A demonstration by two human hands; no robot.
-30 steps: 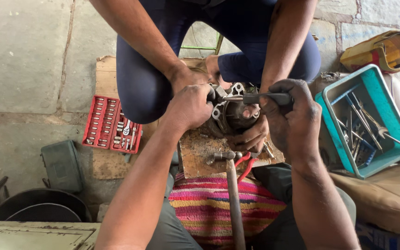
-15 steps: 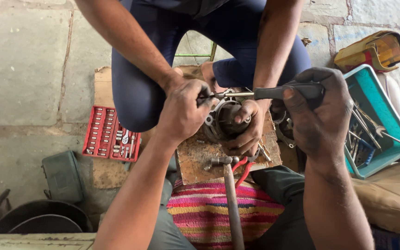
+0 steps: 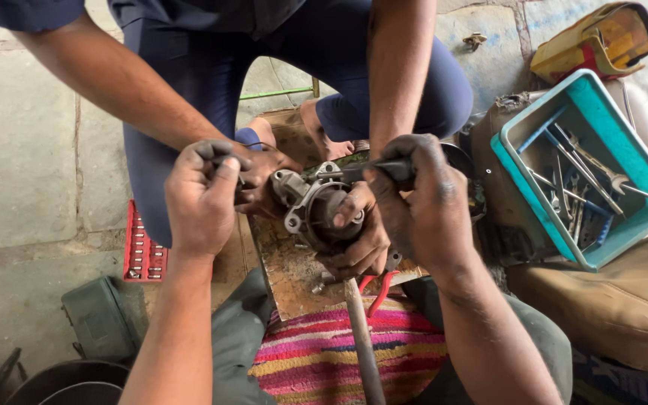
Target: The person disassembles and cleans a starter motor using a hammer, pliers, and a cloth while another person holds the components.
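A grey metal motor housing (image 3: 310, 214) sits over a worn wooden board (image 3: 294, 274). A co-worker squatting opposite grips it with one hand (image 3: 358, 251) underneath and the other hand (image 3: 264, 176) at its left. My right hand (image 3: 425, 206), dark with grease, is closed around a black-handled screwdriver (image 3: 384, 169) whose shaft points left onto the top of the housing. My left hand (image 3: 202, 196) is a closed fist just left of the housing, beside the co-worker's fingers. Whether it pinches something small is hidden.
A teal tray (image 3: 515, 161) of spanners rests at the right on a tan seat (image 3: 624, 300). A red socket set (image 3: 142, 255) and a green box (image 3: 103, 319) lie at the left. A hammer handle (image 3: 358, 337) and red pliers (image 3: 378, 289) cross a striped mat (image 3: 339, 352).
My left hand has drawn back to the left, off the housing. My right hand with the screwdriver has come in closer to the housing. The view has moved nearer.
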